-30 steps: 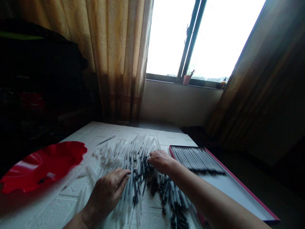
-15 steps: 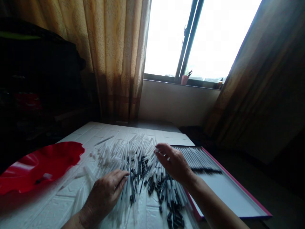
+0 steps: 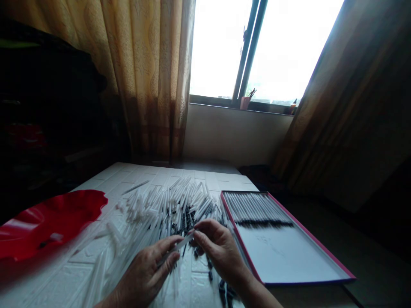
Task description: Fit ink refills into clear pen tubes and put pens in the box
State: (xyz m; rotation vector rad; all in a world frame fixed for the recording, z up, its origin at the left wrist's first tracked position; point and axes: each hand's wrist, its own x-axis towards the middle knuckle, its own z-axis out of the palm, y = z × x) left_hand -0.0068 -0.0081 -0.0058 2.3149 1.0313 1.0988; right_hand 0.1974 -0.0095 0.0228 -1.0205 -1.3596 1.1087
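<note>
Over the front of the table, my left hand (image 3: 146, 267) is closed on the lower end of a whitish translucent pen barrel (image 3: 184, 243). My right hand (image 3: 220, 246) pinches the barrel's upper end; any small part inside that pinch is hidden. The barrel slants up to the right between both hands. Just beyond them lies a loose heap of clear pen barrels (image 3: 186, 194), with dark refills and black pen caps mixed in. More black caps (image 3: 224, 291) lie below my right wrist. To the right, a shallow pink-edged box (image 3: 289, 261) holds a row of black-capped pens (image 3: 260, 207).
A red wavy-rimmed tray (image 3: 86, 203) stands at the table's left. The white brick-patterned table top (image 3: 122, 173) ends before a wall and window. A cup of pens (image 3: 245, 102) stands on the sill, between curtains (image 3: 150, 77).
My right hand has come down and left from the heap's right side to meet my left hand. Both now hold a pen barrel. The view has shifted slightly.
</note>
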